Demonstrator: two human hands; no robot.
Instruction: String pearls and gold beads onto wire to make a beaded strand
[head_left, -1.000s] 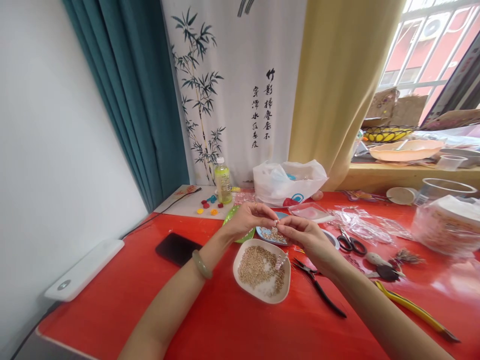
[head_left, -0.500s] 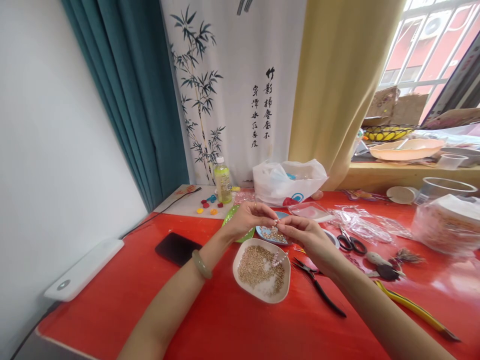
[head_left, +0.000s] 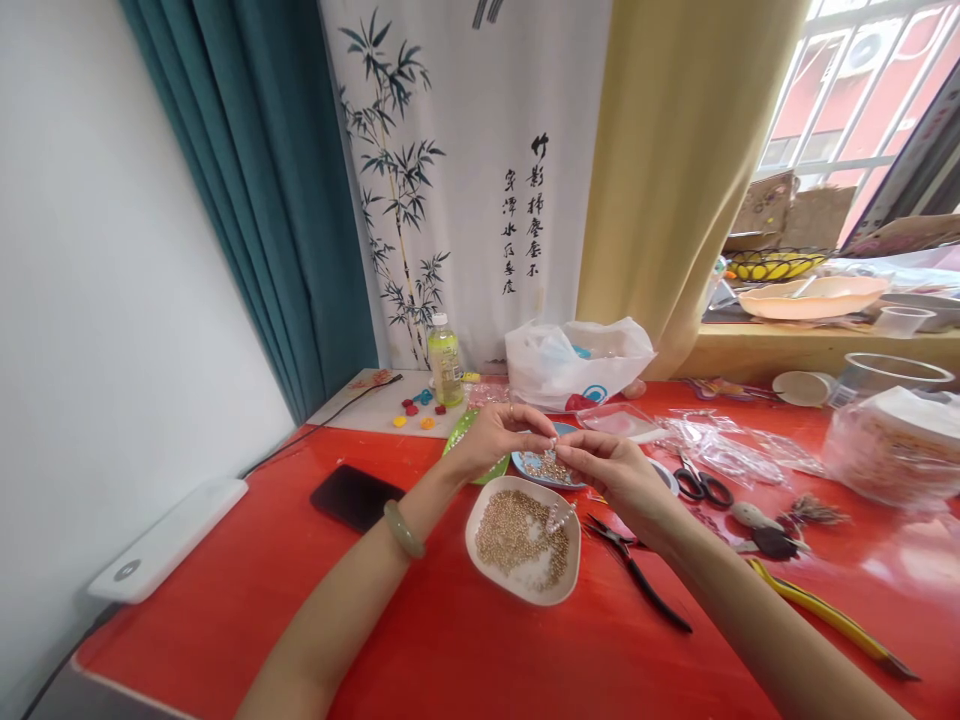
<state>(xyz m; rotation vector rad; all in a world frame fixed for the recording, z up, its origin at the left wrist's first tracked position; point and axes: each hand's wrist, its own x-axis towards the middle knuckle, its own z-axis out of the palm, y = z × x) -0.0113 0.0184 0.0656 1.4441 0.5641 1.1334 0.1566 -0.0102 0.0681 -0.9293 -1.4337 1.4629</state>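
Note:
My left hand and my right hand meet fingertip to fingertip, each closed in a pinch. Between them is something tiny and pale, perhaps a bead, too small to make out. Just beneath the fingers lies a blue plate with gold and clear beads in it. Closer to me stands a white bowl holding many small gold beads, and a short pale pink bead strand lies at its right side. A green plate is partly hidden behind my left hand.
Right of the bowl lie black-handled pliers, scissors and a yellow-handled tool. A black phone rests left. Behind are a bottle and a white plastic bag; a bagged tub stands right.
Both hands stay almost in the same place, with only a slight shift of the fingertips around the tiny thing. The objects on the table have not moved.

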